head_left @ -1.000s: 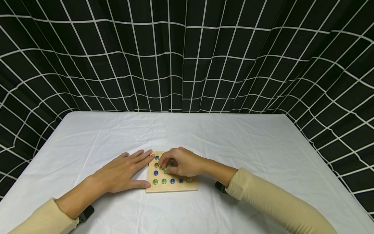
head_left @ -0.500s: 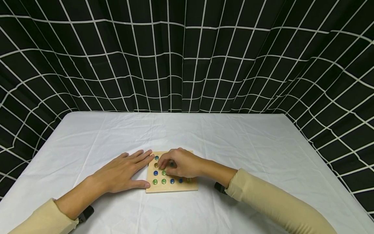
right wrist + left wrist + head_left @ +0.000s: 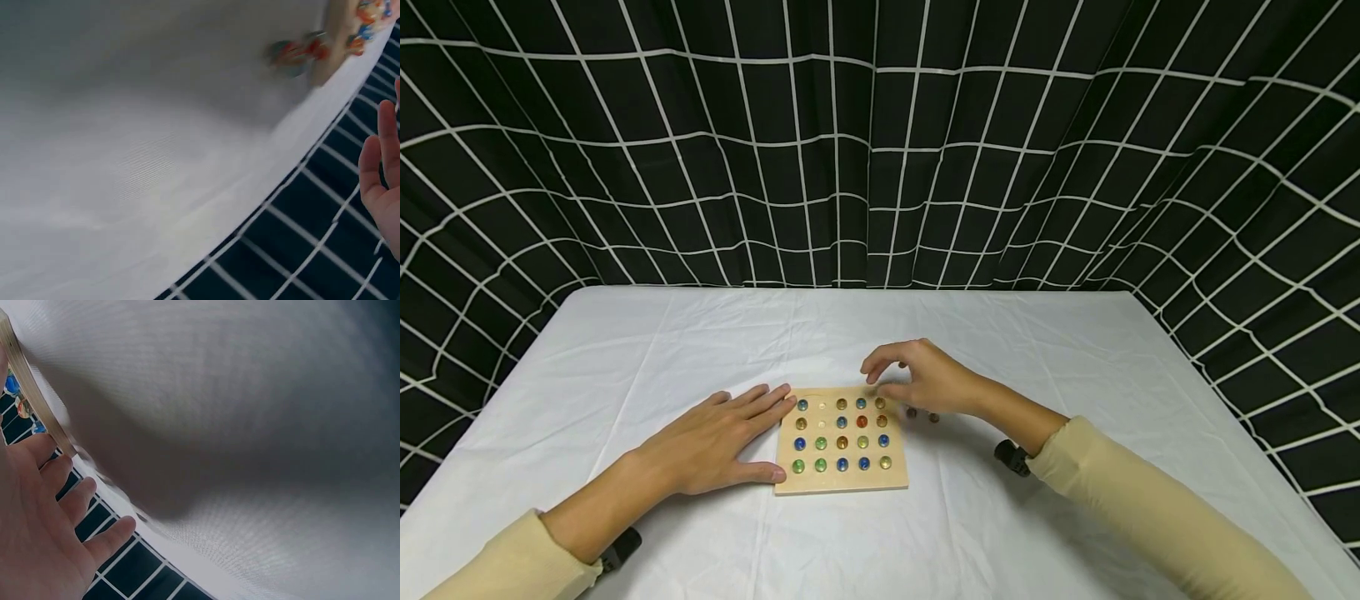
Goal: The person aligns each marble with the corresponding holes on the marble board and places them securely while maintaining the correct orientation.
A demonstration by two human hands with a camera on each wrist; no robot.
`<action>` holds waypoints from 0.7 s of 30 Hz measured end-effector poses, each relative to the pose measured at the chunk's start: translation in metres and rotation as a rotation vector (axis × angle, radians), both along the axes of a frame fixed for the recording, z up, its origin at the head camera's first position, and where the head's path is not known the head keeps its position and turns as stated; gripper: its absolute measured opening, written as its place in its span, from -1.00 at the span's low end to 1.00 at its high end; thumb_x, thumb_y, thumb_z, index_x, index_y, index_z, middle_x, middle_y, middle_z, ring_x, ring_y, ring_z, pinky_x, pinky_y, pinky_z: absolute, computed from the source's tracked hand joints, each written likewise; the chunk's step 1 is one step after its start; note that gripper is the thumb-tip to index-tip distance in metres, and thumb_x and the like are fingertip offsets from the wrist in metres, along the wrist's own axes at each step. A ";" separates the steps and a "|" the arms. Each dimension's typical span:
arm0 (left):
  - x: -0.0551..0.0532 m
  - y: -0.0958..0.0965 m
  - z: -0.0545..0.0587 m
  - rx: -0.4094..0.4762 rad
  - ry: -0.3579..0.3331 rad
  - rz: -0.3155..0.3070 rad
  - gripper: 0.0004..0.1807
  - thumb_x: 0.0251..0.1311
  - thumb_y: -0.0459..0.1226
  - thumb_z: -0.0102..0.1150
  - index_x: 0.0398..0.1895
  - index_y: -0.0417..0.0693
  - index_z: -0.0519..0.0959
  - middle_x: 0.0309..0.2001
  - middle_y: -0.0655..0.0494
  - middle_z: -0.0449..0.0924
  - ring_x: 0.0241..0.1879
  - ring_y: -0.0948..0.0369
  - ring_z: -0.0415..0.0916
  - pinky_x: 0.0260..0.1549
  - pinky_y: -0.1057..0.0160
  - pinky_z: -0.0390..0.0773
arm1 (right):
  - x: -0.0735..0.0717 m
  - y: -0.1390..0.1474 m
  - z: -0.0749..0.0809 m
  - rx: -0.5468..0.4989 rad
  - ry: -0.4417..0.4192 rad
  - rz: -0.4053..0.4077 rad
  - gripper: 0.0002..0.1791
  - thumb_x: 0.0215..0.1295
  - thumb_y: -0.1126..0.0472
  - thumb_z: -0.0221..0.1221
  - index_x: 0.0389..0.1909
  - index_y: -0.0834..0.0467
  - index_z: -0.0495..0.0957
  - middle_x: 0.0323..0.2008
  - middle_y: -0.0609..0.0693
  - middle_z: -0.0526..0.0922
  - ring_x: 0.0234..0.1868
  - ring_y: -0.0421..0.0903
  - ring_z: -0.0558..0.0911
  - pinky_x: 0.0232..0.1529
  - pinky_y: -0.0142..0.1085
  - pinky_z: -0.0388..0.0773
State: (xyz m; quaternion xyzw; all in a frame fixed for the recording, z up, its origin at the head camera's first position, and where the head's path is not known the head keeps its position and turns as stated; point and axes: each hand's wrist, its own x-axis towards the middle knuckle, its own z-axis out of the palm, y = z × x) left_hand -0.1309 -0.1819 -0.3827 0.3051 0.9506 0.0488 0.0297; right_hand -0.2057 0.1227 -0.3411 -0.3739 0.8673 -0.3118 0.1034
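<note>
A pale wooden board [image 3: 842,477] lies on the cloth, with rows of coloured glass marbles in its hollows. In its second column from the left, two bare hollows show above the green marbles [image 3: 821,454]. My left hand [image 3: 718,442] lies flat, its straight fingers and thumb resting along the board's left edge. My right hand [image 3: 936,379] hovers over the far right corner, fingers loosely bent and thumb apart, nothing visible between them. Two dark marbles [image 3: 912,412] [image 3: 933,417] lie on the cloth just beyond the board's right edge, below the right hand.
A white cloth [image 3: 1037,350] covers the table, with light wrinkles. Behind and at both sides hangs a black curtain [image 3: 880,167] with a white grid. A dark wrist camera [image 3: 1013,458] sits under the right wrist.
My right hand set a green marble into the second column, let go of it, then moved right and away to the board's far right corner. The left hand stays still.
</note>
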 end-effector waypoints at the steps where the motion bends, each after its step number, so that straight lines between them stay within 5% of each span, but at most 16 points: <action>1: 0.000 0.000 0.000 -0.001 0.000 0.000 -0.03 0.01 0.49 -0.27 0.45 0.24 0.05 0.45 0.23 0.04 0.42 0.09 0.06 0.21 -0.17 0.21 | -0.001 0.004 -0.001 0.005 0.001 -0.012 -0.72 0.13 0.31 0.26 -0.12 0.05 0.59 -0.27 -0.11 0.71 -0.10 -0.23 0.59 0.03 -0.03 0.44; 12: 0.000 0.001 0.000 0.000 -0.002 -0.004 -0.03 0.01 0.48 -0.27 0.45 0.24 0.03 0.45 0.23 0.03 0.42 0.09 0.05 0.21 -0.18 0.21 | 0.002 0.037 -0.016 0.049 -0.053 -0.084 -0.67 0.02 0.26 0.34 -0.15 0.02 0.59 -0.30 -0.18 0.70 -0.09 -0.19 0.59 0.02 -0.08 0.42; 21: -0.001 0.001 0.000 -0.003 0.003 -0.007 -0.03 0.01 0.49 -0.28 0.45 0.23 0.05 0.46 0.21 0.03 0.42 0.08 0.05 0.20 -0.18 0.22 | 0.007 0.048 -0.030 0.052 -0.099 -0.062 -0.64 0.01 0.31 0.34 -0.14 -0.01 0.59 -0.29 -0.19 0.68 -0.12 -0.19 0.58 -0.04 -0.15 0.41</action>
